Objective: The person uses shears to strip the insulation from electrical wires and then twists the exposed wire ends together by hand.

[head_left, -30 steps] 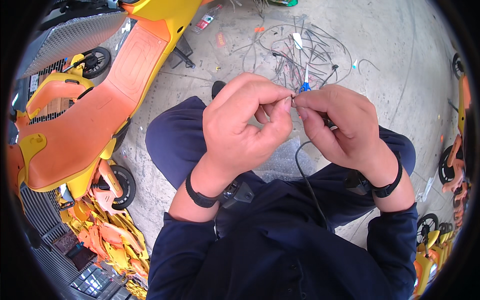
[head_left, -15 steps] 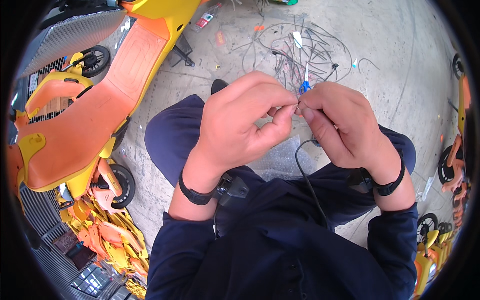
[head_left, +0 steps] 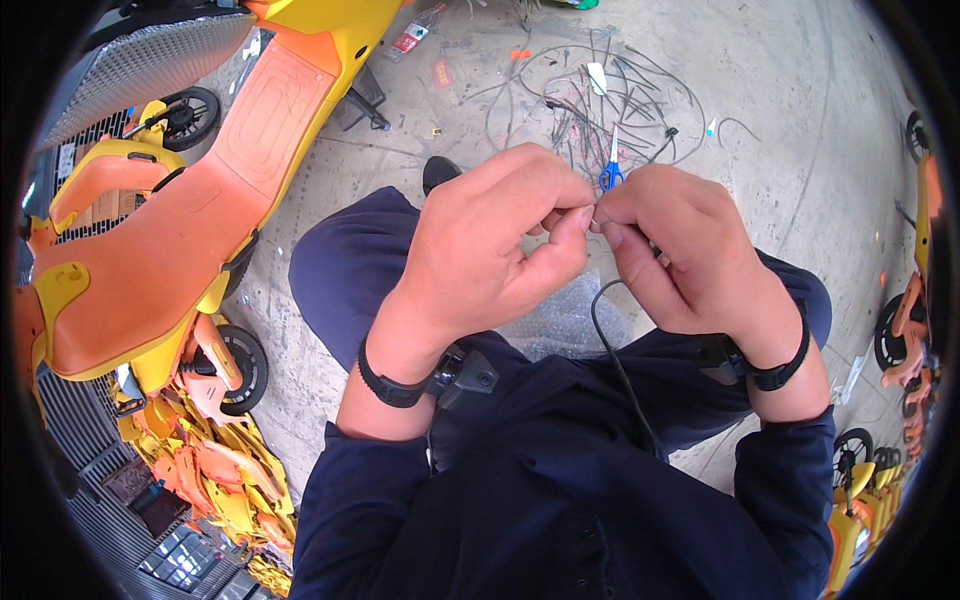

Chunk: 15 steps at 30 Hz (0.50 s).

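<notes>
My left hand [head_left: 500, 240] and my right hand [head_left: 685, 250] meet fingertip to fingertip above my lap. Both are closed in a pinch. Something thin and pale shows between the fingertips, too small to name. A black cable [head_left: 617, 365] rises from my lap, curves over and runs into the underside of my right hand, where its end is hidden. Just beyond the fingertips, blue-handled scissors [head_left: 611, 174] lie on the floor, blades pointing away. Below the hands, clear bubble wrap [head_left: 565, 328] lies between my legs.
Past the scissors spreads a tangle of cut black cables [head_left: 640, 100]. A yellow and orange scooter [head_left: 190, 220] stands close on my left, with a heap of yellow and orange panels [head_left: 220, 475] behind it. A plastic bottle [head_left: 412, 35] lies at the far left of the floor.
Both hands keep pinching at the same spot. My left hand has shifted slightly right, and the pale bit between the fingertips shows less.
</notes>
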Available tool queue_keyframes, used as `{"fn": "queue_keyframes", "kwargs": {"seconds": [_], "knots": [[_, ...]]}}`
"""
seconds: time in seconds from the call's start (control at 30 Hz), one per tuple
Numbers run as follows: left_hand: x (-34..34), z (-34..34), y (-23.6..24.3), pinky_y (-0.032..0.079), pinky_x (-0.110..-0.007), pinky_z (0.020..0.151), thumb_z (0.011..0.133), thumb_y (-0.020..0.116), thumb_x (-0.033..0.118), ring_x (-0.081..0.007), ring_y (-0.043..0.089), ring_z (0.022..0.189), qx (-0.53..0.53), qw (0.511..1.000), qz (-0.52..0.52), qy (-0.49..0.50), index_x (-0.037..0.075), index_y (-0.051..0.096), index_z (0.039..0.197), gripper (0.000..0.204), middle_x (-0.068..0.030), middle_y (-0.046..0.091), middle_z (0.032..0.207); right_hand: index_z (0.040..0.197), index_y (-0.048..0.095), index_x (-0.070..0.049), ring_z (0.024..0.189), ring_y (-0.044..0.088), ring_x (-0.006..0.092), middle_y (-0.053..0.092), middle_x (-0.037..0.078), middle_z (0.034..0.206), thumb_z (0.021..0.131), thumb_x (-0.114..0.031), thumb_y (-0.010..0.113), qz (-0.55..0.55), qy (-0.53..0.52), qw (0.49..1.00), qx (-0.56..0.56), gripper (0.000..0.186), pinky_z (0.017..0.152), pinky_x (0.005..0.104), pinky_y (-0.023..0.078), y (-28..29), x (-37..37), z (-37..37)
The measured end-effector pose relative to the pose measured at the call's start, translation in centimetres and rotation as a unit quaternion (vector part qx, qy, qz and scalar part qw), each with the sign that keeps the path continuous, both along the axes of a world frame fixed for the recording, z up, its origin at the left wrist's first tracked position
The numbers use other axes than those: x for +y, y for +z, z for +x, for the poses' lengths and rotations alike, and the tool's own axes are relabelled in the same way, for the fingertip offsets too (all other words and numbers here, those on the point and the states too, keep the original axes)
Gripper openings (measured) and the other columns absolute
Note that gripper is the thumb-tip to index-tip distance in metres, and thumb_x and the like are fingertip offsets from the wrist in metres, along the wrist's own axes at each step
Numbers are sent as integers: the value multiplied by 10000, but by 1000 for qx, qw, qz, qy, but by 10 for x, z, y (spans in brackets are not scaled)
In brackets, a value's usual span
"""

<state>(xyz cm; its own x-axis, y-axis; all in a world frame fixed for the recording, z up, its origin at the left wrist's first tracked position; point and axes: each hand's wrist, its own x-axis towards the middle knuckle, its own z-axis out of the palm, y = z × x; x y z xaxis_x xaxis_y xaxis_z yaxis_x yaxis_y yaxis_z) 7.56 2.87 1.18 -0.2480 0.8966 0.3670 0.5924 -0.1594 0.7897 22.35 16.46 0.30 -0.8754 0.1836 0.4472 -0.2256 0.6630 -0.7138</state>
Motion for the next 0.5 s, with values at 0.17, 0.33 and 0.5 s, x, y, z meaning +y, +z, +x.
{"fn": "queue_keyframes", "kwargs": {"seconds": [0.17,0.33,0.5], "knots": [[0,3,1,453,-250,561,722,665,-36,-151,579,645,18,999,0,32,8,640,802,95,-78,648,777,891,592,-3,628,609,302,602,107,724,714,24,604,0,-7,1000,5,179,548,365,495,-2,0,-1],[0,5,-1,442,-237,575,743,674,-21,-128,576,654,-41,997,16,67,9,649,799,68,-63,661,783,883,609,-16,603,605,261,596,92,708,738,9,637,-33,-31,999,-16,149,531,339,478,3,-3,0],[0,9,-2,430,-223,574,764,678,-13,-103,566,665,-55,996,9,76,11,652,824,70,-45,650,789,868,624,-31,559,582,199,581,69,667,791,-31,668,-87,-51,993,-54,88,510,293,453,5,-6,1]]}}
